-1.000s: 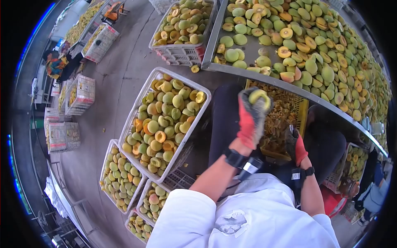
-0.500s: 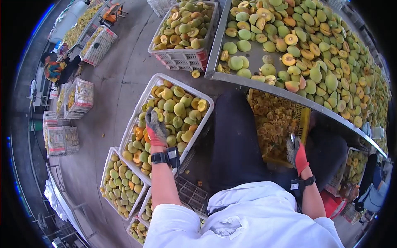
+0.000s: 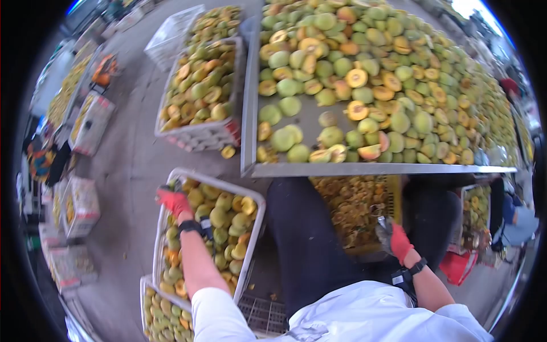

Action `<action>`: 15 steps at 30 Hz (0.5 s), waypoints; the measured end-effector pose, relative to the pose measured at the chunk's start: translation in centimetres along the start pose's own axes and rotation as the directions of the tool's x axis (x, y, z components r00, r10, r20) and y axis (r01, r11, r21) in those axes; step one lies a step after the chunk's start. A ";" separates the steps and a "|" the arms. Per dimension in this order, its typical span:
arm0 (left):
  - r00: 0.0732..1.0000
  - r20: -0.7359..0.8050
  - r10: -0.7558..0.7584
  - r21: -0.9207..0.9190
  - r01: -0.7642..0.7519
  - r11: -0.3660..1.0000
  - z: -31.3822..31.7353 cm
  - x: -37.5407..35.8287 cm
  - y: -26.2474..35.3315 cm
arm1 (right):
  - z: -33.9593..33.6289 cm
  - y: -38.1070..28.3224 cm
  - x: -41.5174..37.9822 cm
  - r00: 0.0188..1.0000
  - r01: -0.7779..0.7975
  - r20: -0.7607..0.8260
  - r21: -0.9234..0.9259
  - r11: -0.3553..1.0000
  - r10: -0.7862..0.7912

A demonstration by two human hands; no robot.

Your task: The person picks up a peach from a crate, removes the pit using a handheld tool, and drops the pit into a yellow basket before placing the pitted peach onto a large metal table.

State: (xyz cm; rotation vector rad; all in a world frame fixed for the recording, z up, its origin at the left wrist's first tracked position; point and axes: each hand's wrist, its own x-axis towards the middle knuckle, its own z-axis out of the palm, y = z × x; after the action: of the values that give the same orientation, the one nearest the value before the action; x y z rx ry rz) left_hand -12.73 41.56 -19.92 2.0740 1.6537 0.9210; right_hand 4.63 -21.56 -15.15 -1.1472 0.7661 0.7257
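Observation:
My left hand (image 3: 175, 202), in a red glove with grey fingers, is closed over the left rim of a white plastic crate (image 3: 257, 223), close to its far corner. Yellow-green peaches (image 3: 219, 217), some of them cut, fill this crate. My right hand (image 3: 397, 241) wears a matching glove and is closed around a small shiny metal tool (image 3: 381, 220), its tip pointing away from me. That hand hovers over the near right part of a yellow crate (image 3: 394, 199) of brownish-orange fruit scraps (image 3: 350, 208), between my legs.
A metal-edged table (image 3: 376, 169) heaped with whole and halved peaches stands ahead, over my knees. Another full crate (image 3: 196, 137) is at its left. A lower crate of peaches (image 3: 165, 319) sits near left. A person (image 3: 43, 159) works far left; a person in blue (image 3: 518, 219) is at right.
My left hand has moved from over the peaches to the crate's left rim. My view has turned, so the table edge looks level. The right hand still holds the tool over the scraps.

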 end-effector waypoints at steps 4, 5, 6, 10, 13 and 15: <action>0.999 0.035 -0.018 0.135 0.013 0.991 0.8 -0.9 1.1 | 2.1 -0.8 -1.3 0.998 -0.055 -0.029 -0.014 0.998 0.054; 0.996 0.086 -0.002 0.241 -0.019 0.970 1.2 -0.7 0.1 | 2.4 -0.8 -1.3 0.998 -0.044 -0.038 -0.008 0.999 0.044; 0.992 0.120 0.031 0.295 -0.066 0.953 1.5 -0.8 -0.6 | 2.4 -0.7 -1.1 0.999 -0.021 -0.031 -0.043 0.999 0.020; 0.924 0.383 -0.012 0.376 -0.144 0.915 0.6 2.3 -0.6 | 2.4 -0.4 -0.9 0.999 -0.027 -0.016 0.002 1.000 0.027; 0.830 0.541 -0.137 0.545 -0.222 0.809 -5.7 1.1 10.3 | 2.2 0.2 0.2 0.996 -0.076 -0.031 0.107 0.991 0.080; 0.901 0.410 0.141 0.367 -0.304 0.879 -8.6 -1.0 17.2 | 1.0 0.8 0.8 0.982 0.167 0.134 -0.319 0.933 -0.130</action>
State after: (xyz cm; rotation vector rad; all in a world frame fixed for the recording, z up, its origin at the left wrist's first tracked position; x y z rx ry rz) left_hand -5.87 34.79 -3.21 2.5761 1.5185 0.1916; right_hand 4.55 -20.32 -16.03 -1.4383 0.4666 0.8012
